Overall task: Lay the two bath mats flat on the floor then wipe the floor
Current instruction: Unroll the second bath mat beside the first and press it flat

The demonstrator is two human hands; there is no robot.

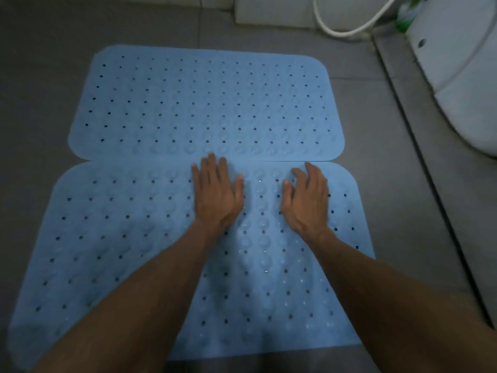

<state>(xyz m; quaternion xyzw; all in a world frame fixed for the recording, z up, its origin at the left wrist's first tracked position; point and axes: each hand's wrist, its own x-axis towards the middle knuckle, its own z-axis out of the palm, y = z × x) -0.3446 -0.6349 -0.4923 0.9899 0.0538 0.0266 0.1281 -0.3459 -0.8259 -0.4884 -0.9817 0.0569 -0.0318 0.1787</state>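
Head view, dim bathroom. Grey tiled floor (40,76) with faint grout lines; pale raised curb (271,9) along the far edge; white shower hose (347,29) looping down at upper right; blurred green bottle (406,16) beside it; white toilet bowl (462,76) at far right, next to a grey strip running diagonally down the right side.

Two light-blue perforated bath mats lying flat on the tiles, rounded corners, rows of small drain holes and raised bubble-like suction cups. Far mat (204,103) with long axis running left to right across the view, its near long edge meeting the far long edge of the near mat (113,238); seam touching along most of its length, with slight overlap toward the right and small notches of bare floor showing at the rounded corners on both ends. Near mat likewise oriented with long axis left to right, short sides pointing toward the left wall side and the toilet side; lower portion crossed by both forearms.

Left hand (217,197) palm-down on the near mat just below the seam, fingers extended and held close together, fingertips reaching the seam line. Right hand (306,200) palm-down on the same mat, near the left hand but apart from it, fingers slightly curled and loosely spread, grasping nothing.
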